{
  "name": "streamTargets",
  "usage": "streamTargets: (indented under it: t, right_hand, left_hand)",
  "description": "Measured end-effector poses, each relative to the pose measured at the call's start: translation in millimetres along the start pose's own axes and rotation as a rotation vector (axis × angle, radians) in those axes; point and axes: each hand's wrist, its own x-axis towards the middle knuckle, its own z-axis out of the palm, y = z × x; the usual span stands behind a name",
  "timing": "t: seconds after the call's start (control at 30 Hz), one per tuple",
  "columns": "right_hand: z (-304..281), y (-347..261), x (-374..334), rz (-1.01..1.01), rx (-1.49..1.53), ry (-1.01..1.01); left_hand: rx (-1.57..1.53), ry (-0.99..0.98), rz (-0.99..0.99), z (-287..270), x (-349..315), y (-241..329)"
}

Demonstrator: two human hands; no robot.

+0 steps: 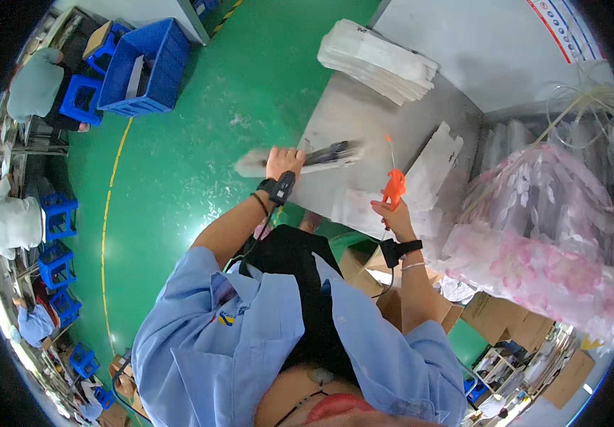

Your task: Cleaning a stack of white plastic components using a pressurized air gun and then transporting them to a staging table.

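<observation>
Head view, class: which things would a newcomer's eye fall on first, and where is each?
The bright orange tool likely stands out first, right of centre in the right hand. Left of it, the left hand grips a long, blurred strip. Then a pink-flowered sheet lies toward the right edge, and a big blue crate shows at upper left against the green floor.

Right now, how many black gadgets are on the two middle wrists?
2: a black gadget below the left hand holding a blurred long piece, another black gadget below the right hand holding an orange air gun.
</observation>
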Motion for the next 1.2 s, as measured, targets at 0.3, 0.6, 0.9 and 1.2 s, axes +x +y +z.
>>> streamTargets:
  t: [0.3, 0.6, 0.9, 1.2]
  right_hand:
    - [-32.6, 37.1, 139.9, -0.424, -0.373, -0.065]
    - [56.8, 8.3, 170.6, -0.446, 0.157, -0.303]
    - [44.1, 13.0, 158.1, -0.418, 0.165, -0.328]
    - [41.8, 44.1, 173.7, -0.354, 0.331, -0.254]
  left_hand:
    - [0.095, 0.081, -0.048, 35.4, 8.0, 14.5]
    - [-0.166, -0.15, -0.174, 0.7, 58.0, 31.1]
    - [-0.863, 0.022, -0.302, 4.1, -34.4, -101.0]
    - [-0.592, -0.158, -0.249, -12.4, -15.8, -35.9]
